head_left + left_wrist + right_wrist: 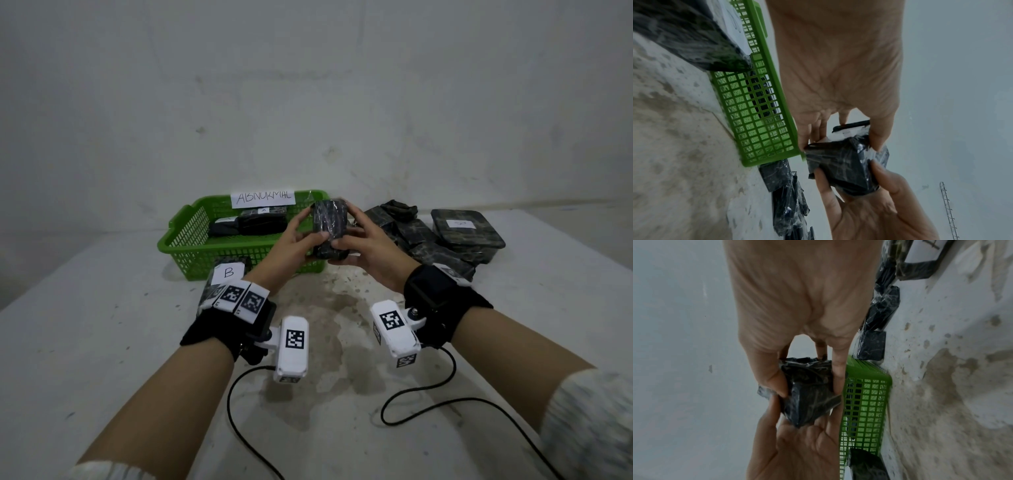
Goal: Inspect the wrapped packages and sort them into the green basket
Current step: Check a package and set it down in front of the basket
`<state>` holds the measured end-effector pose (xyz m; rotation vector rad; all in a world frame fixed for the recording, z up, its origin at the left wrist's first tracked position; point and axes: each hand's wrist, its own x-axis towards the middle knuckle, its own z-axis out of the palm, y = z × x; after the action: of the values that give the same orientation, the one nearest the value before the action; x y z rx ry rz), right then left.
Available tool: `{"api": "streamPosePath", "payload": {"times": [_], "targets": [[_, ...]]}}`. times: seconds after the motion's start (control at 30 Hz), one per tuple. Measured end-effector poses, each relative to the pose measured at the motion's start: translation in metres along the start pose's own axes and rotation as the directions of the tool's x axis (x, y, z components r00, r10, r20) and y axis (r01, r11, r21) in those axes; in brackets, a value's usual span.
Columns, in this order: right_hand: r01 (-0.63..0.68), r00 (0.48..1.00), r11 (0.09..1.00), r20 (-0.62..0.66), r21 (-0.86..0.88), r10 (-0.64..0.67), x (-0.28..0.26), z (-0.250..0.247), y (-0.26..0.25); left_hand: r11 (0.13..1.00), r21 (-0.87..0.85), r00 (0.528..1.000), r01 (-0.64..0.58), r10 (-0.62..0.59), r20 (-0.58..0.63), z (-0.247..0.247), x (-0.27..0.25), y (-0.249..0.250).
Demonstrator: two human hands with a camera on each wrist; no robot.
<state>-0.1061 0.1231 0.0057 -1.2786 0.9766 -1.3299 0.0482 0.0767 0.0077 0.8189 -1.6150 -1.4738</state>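
Both hands hold one small black package (329, 229) wrapped in clear film, lifted above the table in front of the green basket (191, 240). My left hand (291, 240) grips its left side, thumb on the front. My right hand (359, 245) grips its right side and bottom. The left wrist view shows the package (844, 165) pinched between the fingers of both hands, and so does the right wrist view, with the package (809, 391) close to the basket (865, 402). The basket, labelled ABNORMAL (263, 197), holds two or three dark packages (253, 221).
A pile of several dark wrapped packages (442, 236) lies on the table right of the basket, one with a white label (460, 224). A package with a paper marked B (228, 272) leans at the basket's front left. Cables (421, 401) trail across the stained tabletop.
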Motion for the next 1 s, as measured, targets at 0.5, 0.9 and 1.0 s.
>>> {"api": "streamPosePath", "payload": {"times": [0.5, 0.9, 1.0], "targets": [[-0.04, 0.996, 0.997, -0.072, 0.06, 0.044, 0.003, -0.003, 0.007, 0.995, -0.022, 0.995, -0.095, 0.094, -0.036, -0.005, -0.005, -0.004], [0.052, 0.96, 0.991, -0.279, 0.122, -0.016, 0.009, -0.022, 0.009, 0.999, 0.016, 0.989, -0.048, 0.049, -0.141, -0.009, 0.003, -0.012], [0.011, 0.956, 0.999, -0.295, 0.053, 0.005, 0.008, -0.02, 0.007, 1.0, 0.002, 0.993, -0.007, 0.007, -0.122, -0.009, 0.006, -0.014]]}}
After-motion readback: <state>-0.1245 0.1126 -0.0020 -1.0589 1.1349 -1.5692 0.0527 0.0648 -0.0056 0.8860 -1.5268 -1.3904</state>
